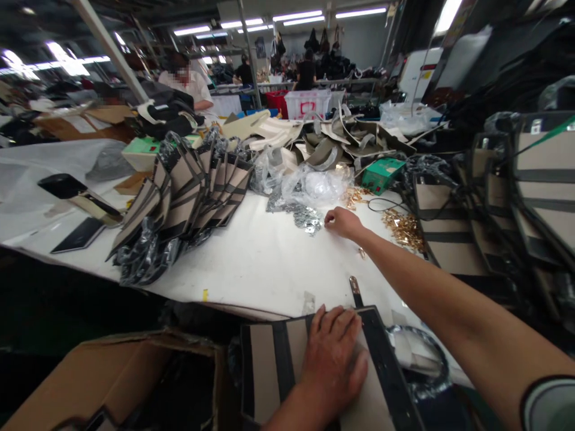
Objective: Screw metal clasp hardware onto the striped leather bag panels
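My left hand lies flat on a beige-and-black striped bag panel at the table's near edge, fingers stretched out. A short black strap with a metal end sticks out from the panel's top. Farther out, my right hand is over the white table, its fingers curled together. Whatever may be between those fingertips is too small to make out. Just left of them lies a loose pile of small silver metal pieces. A small gold piece rests below the right wrist.
Stacked striped bag pieces stand on the left, with more on the right. Gold fittings, a green box and clear plastic bags lie beyond. An open cardboard box sits below left. People work behind.
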Tool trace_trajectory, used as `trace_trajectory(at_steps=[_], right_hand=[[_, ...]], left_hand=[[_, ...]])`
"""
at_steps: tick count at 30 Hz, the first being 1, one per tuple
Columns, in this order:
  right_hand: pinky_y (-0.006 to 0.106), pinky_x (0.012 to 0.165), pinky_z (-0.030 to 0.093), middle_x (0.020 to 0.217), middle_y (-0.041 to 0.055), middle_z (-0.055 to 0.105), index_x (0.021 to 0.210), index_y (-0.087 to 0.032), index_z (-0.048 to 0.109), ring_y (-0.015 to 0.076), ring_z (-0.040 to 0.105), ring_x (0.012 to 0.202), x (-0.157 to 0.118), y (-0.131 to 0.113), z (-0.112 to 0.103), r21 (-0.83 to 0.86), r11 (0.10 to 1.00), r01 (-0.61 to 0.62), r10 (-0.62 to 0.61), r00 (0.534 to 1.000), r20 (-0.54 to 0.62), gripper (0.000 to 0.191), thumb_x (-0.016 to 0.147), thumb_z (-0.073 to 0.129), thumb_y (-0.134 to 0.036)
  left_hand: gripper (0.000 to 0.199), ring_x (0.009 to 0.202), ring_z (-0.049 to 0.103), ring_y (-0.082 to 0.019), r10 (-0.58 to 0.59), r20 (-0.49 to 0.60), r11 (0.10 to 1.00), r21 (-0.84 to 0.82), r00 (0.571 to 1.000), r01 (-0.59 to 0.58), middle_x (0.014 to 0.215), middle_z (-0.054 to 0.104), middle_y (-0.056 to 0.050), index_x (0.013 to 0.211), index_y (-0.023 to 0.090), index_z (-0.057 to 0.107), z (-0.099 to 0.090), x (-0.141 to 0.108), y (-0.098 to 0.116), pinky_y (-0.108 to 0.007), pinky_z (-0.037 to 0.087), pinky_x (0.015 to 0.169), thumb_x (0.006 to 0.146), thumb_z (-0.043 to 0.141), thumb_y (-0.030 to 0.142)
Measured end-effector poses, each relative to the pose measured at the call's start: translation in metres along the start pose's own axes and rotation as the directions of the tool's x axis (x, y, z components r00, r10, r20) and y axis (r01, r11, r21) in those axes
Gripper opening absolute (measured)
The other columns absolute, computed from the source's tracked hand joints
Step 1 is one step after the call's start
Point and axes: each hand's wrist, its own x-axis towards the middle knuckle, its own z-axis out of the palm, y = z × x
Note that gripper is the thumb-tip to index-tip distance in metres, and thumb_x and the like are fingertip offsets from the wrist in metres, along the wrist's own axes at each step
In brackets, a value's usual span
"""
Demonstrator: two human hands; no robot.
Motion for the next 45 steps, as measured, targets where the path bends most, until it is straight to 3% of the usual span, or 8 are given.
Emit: trace_trajectory(at_steps=[4,8,12,16,20,29,41,45], right_hand=[[0.024,0.072,0.049,0.095,0.0027,0.075,0.100,-0.021,0.073,0.0158,0.066,0.084,-0.060,0.010,-0.026,0.188,0.982,-0.004,0.004,1.000,0.000,0.016,0.091,0.066,-0.031],[0.024,0.060,0.051,0.082,0.0023,0.072,0.103,-0.018,0.072,0.0142,0.064,0.068,-0.175,0.025,-0.040,0.590,0.806,-0.049,0.072,0.997,-0.015,0.030,0.085,0.075,-0.042],[0.027,0.058,0.054,0.079,0.0032,0.072,0.105,-0.019,0.072,0.0178,0.068,0.068,-0.290,0.029,-0.021,0.751,0.616,-0.236,0.240,0.965,0.105,0.039,0.081,0.078,-0.048],[0.030,0.062,0.057,0.082,0.0043,0.074,0.099,-0.020,0.074,0.0207,0.070,0.073,-0.346,0.025,0.009,0.770,0.570,-0.287,0.359,0.930,0.081,0.036,0.080,0.077,-0.050],[0.033,0.071,0.058,0.086,0.0036,0.076,0.099,-0.022,0.075,0.0213,0.071,0.077,-0.353,0.024,0.018,0.683,0.690,-0.240,0.340,0.940,-0.013,0.028,0.085,0.072,-0.046],[0.036,0.087,0.053,0.096,0.0045,0.075,0.096,-0.024,0.075,0.0225,0.070,0.093,-0.328,0.032,0.020,0.354,0.935,0.005,0.047,0.990,-0.136,0.017,0.090,0.059,-0.026],[0.034,0.075,0.048,0.086,0.0032,0.072,0.088,-0.024,0.073,0.0220,0.065,0.080,-0.317,0.028,0.020,0.251,0.956,-0.154,0.165,0.986,-0.025,0.012,0.082,0.065,-0.030],[0.035,0.081,0.051,0.095,0.0042,0.073,0.099,-0.025,0.075,0.0228,0.067,0.089,-0.327,0.034,0.012,0.378,0.919,-0.109,0.092,0.994,0.062,0.019,0.087,0.064,-0.033]], left_hand=[[0.050,0.141,0.047,-0.026,-0.004,0.028,1.000,0.004,1.000,0.003,0.150,0.058,-0.002,0.145,0.026,0.051,-0.005,0.005,0.005,-0.056,0.028,0.126,0.097,0.055,0.037],[0.049,0.141,0.047,-0.027,0.008,0.014,1.000,0.002,1.000,-0.008,0.149,0.058,-0.005,0.144,0.024,0.053,-0.003,0.007,0.006,-0.056,0.026,0.126,0.096,0.058,0.035],[0.050,0.140,0.048,-0.028,0.007,-0.005,1.000,0.017,1.000,-0.007,0.149,0.058,-0.006,0.143,0.023,0.055,-0.002,0.008,0.010,-0.055,0.026,0.126,0.096,0.060,0.037],[0.049,0.135,0.052,-0.028,-0.014,-0.038,0.999,0.032,0.999,0.016,0.143,0.063,-0.007,0.138,0.023,0.059,0.000,0.010,0.016,-0.056,0.028,0.124,0.092,0.067,0.040],[0.047,0.131,0.055,-0.028,-0.039,-0.076,0.999,0.034,0.996,0.042,0.138,0.066,-0.007,0.133,0.024,0.064,0.003,0.013,0.019,-0.056,0.031,0.122,0.090,0.072,0.040],[0.049,0.130,0.056,-0.027,-0.064,-0.085,0.998,0.005,0.994,0.064,0.137,0.067,-0.005,0.130,0.024,0.065,0.005,0.014,0.017,-0.055,0.033,0.121,0.085,0.078,0.038],[0.046,0.130,0.055,-0.028,-0.082,-0.086,0.997,-0.013,0.993,0.081,0.136,0.067,-0.003,0.128,0.027,0.067,0.005,0.014,0.017,-0.053,0.033,0.120,0.084,0.077,0.035],[0.044,0.130,0.056,-0.028,-0.074,-0.098,0.997,-0.013,0.992,0.073,0.134,0.069,-0.003,0.126,0.028,0.068,0.005,0.015,0.016,-0.052,0.038,0.117,0.084,0.079,0.036]])
